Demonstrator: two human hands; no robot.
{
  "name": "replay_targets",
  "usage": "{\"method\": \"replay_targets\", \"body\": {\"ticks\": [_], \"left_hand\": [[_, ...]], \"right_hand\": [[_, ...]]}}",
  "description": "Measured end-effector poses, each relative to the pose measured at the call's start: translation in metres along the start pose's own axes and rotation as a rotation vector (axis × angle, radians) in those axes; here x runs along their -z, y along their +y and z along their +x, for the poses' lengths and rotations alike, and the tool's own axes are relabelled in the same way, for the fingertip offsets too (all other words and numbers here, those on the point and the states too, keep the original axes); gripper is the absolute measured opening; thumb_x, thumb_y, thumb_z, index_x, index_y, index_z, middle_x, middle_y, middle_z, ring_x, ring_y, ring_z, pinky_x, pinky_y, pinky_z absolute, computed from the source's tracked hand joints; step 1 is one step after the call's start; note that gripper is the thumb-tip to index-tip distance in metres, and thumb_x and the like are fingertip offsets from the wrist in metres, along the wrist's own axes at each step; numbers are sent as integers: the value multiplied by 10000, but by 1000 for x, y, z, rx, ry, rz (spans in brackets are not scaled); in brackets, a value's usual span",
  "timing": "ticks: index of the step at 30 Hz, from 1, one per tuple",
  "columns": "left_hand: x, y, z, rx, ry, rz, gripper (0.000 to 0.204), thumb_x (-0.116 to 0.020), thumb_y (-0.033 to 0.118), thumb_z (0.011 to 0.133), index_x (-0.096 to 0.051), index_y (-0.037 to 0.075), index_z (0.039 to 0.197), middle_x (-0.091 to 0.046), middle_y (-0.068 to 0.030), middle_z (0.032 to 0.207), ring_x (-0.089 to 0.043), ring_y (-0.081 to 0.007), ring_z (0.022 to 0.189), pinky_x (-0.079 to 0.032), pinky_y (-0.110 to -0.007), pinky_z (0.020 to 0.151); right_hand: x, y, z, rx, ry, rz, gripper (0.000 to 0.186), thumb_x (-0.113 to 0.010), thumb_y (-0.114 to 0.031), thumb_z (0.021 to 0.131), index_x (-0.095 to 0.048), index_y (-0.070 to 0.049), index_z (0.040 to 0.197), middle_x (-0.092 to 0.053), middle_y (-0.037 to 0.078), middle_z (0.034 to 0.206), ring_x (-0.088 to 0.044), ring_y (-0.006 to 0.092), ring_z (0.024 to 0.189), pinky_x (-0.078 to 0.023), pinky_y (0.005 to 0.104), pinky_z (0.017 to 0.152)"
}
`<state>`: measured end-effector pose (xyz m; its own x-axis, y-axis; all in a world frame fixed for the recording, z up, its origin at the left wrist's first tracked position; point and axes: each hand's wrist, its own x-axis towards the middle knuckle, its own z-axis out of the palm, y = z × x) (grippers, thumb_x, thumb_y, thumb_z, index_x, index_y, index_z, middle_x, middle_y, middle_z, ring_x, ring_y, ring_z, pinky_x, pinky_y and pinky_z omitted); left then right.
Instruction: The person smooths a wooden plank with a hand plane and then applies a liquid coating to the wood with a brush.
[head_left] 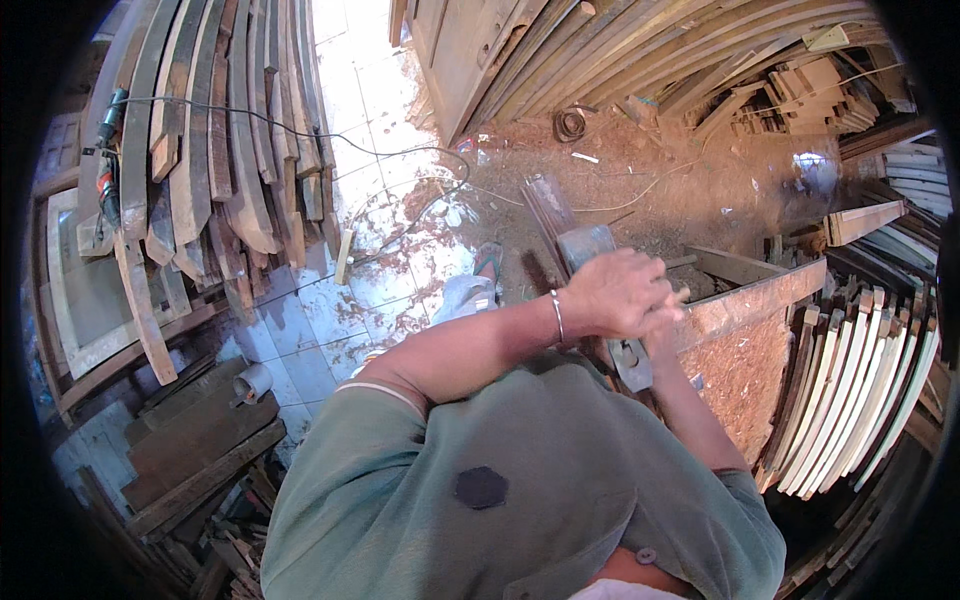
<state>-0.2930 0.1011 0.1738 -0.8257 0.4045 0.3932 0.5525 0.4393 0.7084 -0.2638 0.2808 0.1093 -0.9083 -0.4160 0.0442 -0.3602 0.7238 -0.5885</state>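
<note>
The left hand (622,290) was curled over against the right hand (661,325); what either gripped, one cannot tell. Beneath them a grey tool (586,244) showed at eleven and six o'clock; pale wood strips (838,395) stood at four o'clock.

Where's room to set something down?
White floor tiles between weathered grey planks and brown wooden panel, above black cable; dusty brown floor between dark round coil and thin pale cord, littered. Crowded: bare left hand and right hand over grey metal tool; pale wooden slats.
</note>
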Motion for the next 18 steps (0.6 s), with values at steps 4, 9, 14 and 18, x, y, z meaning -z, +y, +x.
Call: {"method": "replay_targets", "body": {"ticks": [4, 9, 14, 18], "left_hand": [[21, -36, 1, 96, -108, 30, 339, -562, 425, 904, -681, 109, 883, -624, -130, 831, -636, -291, 828, -502, -408, 735], [129, -135, 40, 58, 66, 76, 326, -570, 400, 906, -693, 101, 874, -645, -134, 812, -640, -324, 743, -515, -389, 666], [68, -64, 9, 10, 37, 53, 346, -584, 417, 894, -687, 98, 809, -626, -104, 797, -635, -313, 746, -511, -399, 661], [14, 2, -5, 89, -58, 21, 365, -603, 440, 870, -686, 92, 798, -635, -114, 821, -640, -309, 786, -512, -404, 699]], "right_hand": [[7, -29, 48, 149, 10, 99, 405, -607, -278, 859, -583, -92, 1218, -583, 118, 1212, -514, 277, 1183, -399, 442, 995], [-43, -73, 183, 546, 142, -58, 581, -791, -396, 652, -622, -91, 1116, -617, 150, 1121, -536, 357, 1114, -411, 499, 909], [-16, -68, 97, 375, 33, 22, 610, -790, -398, 654, -598, -104, 1153, -588, 145, 1121, -530, 366, 1072, -417, 464, 875], [17, -22, 6, -133, -111, 38, 464, -640, -249, 839, -556, -67, 1258, -572, 150, 1224, -531, 306, 1168, -433, 393, 977]]}}
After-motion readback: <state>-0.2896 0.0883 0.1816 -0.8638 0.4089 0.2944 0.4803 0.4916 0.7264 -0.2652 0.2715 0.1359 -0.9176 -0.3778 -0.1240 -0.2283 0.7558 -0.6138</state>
